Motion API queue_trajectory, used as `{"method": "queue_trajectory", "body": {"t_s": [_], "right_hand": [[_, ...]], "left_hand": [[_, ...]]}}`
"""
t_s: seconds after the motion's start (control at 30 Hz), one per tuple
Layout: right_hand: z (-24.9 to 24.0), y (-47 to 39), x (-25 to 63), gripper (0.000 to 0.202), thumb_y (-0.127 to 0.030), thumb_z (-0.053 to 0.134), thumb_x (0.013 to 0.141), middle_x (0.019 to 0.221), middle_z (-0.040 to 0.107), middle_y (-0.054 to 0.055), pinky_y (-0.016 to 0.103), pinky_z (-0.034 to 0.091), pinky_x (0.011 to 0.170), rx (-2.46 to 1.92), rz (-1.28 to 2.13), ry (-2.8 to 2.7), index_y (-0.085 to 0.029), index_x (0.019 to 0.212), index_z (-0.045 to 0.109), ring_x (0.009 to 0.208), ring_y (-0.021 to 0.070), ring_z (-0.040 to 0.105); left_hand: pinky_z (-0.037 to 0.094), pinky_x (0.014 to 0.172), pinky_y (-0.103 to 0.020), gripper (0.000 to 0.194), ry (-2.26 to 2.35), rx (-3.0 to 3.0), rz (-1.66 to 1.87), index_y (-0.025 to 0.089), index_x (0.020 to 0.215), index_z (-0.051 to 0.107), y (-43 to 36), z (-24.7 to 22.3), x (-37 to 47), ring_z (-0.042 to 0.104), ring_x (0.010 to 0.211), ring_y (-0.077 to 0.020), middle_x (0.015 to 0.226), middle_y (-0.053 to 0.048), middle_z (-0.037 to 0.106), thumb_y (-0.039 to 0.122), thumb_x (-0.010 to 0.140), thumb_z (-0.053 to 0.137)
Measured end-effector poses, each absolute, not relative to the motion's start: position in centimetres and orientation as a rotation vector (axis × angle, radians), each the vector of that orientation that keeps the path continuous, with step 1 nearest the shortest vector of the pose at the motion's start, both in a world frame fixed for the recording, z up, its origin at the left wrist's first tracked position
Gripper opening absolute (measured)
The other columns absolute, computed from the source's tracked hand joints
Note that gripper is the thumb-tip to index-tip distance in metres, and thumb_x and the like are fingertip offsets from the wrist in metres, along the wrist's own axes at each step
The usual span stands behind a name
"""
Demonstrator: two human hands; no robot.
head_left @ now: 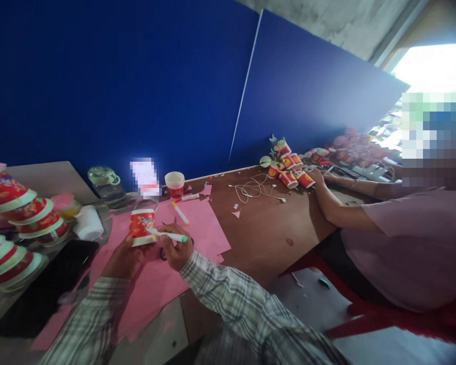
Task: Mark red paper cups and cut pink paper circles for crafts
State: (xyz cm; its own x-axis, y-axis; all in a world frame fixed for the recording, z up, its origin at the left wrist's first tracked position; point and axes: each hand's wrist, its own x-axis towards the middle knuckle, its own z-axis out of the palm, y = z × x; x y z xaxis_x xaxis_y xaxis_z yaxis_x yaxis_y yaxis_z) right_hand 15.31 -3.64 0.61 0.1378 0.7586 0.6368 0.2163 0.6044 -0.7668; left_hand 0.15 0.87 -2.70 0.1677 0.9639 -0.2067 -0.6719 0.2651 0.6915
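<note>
The cup looks like smooth paper, the marker plastic, the pink sheet matt paper, the plaid sleeves cloth.

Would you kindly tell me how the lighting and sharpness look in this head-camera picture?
Head view: glare whitens the bright opening at upper right, while the flat dark blue panel is darkest at left; head view: print on the red-and-white paper cup in the left hand looks soft.

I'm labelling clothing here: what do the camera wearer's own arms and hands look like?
The long plaid cloth left sleeve and matching right sleeve are pale grey-white crossed by dark lines, ending near the wrists. The bare left hand and bare right hand wear no gloves.
</note>
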Motion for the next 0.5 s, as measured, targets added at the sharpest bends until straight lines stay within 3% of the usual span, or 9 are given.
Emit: {"method": "queue_trajectory", "body": {"t_s": [0.1,0.33,0.5], "right_hand": [[0.70,-3.75,15.28,0.019,-0.022,0.045,0.084,0.087,0.064,0.009,0.031,0.048,0.078,-0.885,0.477,-1.420,-0.015,0.094,0.059,0.084,0.0188,0.061],[0.57,-3.84,15.39,0.020,-0.025,0.044,0.084,0.081,0.063,0.008,0.032,0.048,0.074,-0.928,0.459,-1.456,-0.015,0.091,0.060,0.078,0.0191,0.062],[0.61,-3.73,15.52,0.021,-0.026,0.043,0.084,0.078,0.063,0.008,0.031,0.049,0.071,-0.956,0.474,-1.443,-0.015,0.090,0.060,0.074,0.0186,0.062]], "left_hand": [[0.047,0.065,-0.033,0.045,0.734,0.556,1.241,0.008,0.100,0.054,0.85,-2.29,0.25,0.057,0.078,-0.0210,0.088,-0.013,0.062,0.033,0.063,0.057],[0.047,0.068,-0.033,0.043,0.723,0.584,1.246,0.011,0.098,0.056,0.72,-2.25,0.26,0.057,0.081,-0.0204,0.092,-0.012,0.062,0.034,0.062,0.057],[0.048,0.062,-0.031,0.039,0.750,0.540,1.252,0.011,0.094,0.057,0.91,-2.41,0.05,0.058,0.073,-0.0194,0.084,-0.011,0.063,0.035,0.064,0.055]]}}
